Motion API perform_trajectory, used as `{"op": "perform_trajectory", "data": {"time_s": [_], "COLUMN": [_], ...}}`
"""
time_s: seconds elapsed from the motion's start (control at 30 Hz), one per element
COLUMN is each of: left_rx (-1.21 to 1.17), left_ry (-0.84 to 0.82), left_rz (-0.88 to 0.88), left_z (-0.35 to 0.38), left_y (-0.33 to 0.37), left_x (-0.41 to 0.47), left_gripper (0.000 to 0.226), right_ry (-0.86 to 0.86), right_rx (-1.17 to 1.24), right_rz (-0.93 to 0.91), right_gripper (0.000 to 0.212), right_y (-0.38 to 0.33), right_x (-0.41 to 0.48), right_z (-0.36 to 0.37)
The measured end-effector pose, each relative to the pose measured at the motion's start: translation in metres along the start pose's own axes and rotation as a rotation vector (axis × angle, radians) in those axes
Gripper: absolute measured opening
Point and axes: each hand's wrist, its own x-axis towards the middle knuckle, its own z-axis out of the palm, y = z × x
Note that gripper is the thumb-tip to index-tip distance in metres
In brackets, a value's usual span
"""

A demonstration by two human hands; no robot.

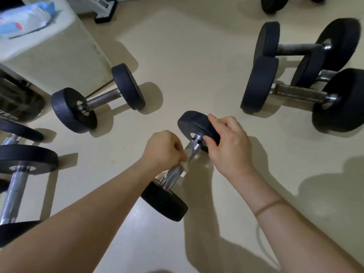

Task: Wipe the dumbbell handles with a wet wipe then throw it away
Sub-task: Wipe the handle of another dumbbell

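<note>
A small dumbbell (173, 175) with black end plates and a chrome handle lies on the cream floor in the middle of the view. My left hand (163, 148) is wrapped round the handle with a white wet wipe (185, 165), of which only a small edge shows below my fingers. My right hand (228, 144) grips the far end plate (194, 123), thumb on its inner face beside the chrome collar. The near end plate (164, 201) rests on the floor.
Another dumbbell (98, 98) lies at the left against a cream box (57, 56) that carries a wet wipe pack (25, 16). Larger dumbbells (301, 91) sit at the right. More dumbbells (17, 174) lie along the left edge. A black wheel (272, 3) shows at the top.
</note>
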Motion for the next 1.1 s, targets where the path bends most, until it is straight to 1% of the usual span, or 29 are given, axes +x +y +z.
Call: {"op": "perform_trajectory", "data": {"time_s": [0.07, 0.1, 0.13, 0.2, 0.27, 0.33, 0.4, 0.43, 0.47, 0.5, 0.6, 0.63, 0.67, 0.77, 0.83, 0.9, 0.97, 1.07, 1.1], "left_rx": [-0.215, -0.271, -0.259, -0.138, -0.067, 0.106, 0.298, 0.366, 0.404, 0.37, -0.024, -0.091, -0.065, 0.157, 0.357, 0.571, 0.605, 0.477, 0.453], "left_ry": [0.11, 0.128, 0.103, -0.023, -0.186, -0.296, -0.363, -0.357, -0.312, -0.221, 0.122, 0.178, 0.185, 0.142, 0.034, -0.096, -0.096, 0.042, 0.049], "left_rz": [-0.017, -0.027, -0.036, -0.081, -0.134, -0.09, -0.042, -0.007, 0.034, 0.064, 0.053, 0.081, 0.124, 0.231, 0.321, 0.363, 0.397, 0.407, 0.378], "left_z": [0.004, 0.007, 0.008, 0.004, -0.003, -0.008, -0.007, -0.007, -0.007, -0.008, -0.005, -0.001, 0.004, 0.012, 0.014, 0.016, 0.016, 0.003, -0.001], "left_y": [0.015, 0.019, 0.019, 0.007, -0.011, -0.019, -0.018, -0.016, -0.012, -0.008, 0.006, 0.01, 0.013, 0.012, 0.004, 0.004, 0.014, 0.028, 0.028], "left_x": [0.012, 0.017, 0.017, 0.01, -0.005, -0.018, -0.024, -0.026, -0.027, -0.025, -0.01, -0.003, 0.0, -0.006, -0.017, -0.03, -0.03, -0.01, -0.004], "left_gripper": [0.016, 0.018, 0.02, 0.019, 0.013, 0.013, 0.015, 0.013, 0.012, 0.011, 0.011, 0.014, 0.018, 0.019, 0.016, 0.01, 0.01, 0.015, 0.014], "right_ry": [-0.017, -0.025, -0.03, -0.026, -0.01, -0.001, -0.021, -0.038, -0.049, -0.056, -0.078, -0.097, -0.122, -0.199, -0.236, -0.27, -0.316, -0.333, -0.313], "right_rx": [0.014, 0.02, 0.029, 0.052, 0.064, 0.057, 0.031, 0.018, 0.007, 0.0, -0.038, -0.054, -0.069, -0.098, -0.104, -0.102, -0.114, -0.121, -0.107], "right_rz": [0.004, 0.009, 0.018, 0.05, 0.077, 0.094, 0.097, 0.099, 0.098, 0.093, 0.06, 0.047, 0.04, 0.042, 0.052, 0.052, 0.025, 0.01, 0.012], "right_gripper": [0.053, 0.053, 0.053, 0.053, 0.052, 0.052, 0.052, 0.052, 0.052, 0.052, 0.053, 0.054, 0.054, 0.055, 0.056, 0.056, 0.058, 0.062, 0.061], "right_y": [0.002, 0.004, 0.007, 0.011, 0.012, 0.013, 0.012, 0.01, 0.009, 0.007, 0.002, 0.0, -0.002, -0.005, -0.008, -0.01, -0.011, -0.012, -0.012], "right_x": [-0.003, -0.005, -0.007, -0.013, -0.017, -0.017, -0.014, -0.013, -0.011, -0.009, -0.004, -0.002, 0.001, 0.008, 0.013, 0.018, 0.021, 0.021, 0.022], "right_z": [-0.004, -0.007, -0.009, -0.014, -0.016, -0.018, -0.019, -0.02, -0.02, -0.02, -0.017, -0.016, -0.015, -0.016, -0.017, -0.018, -0.019, -0.015, -0.013]}}
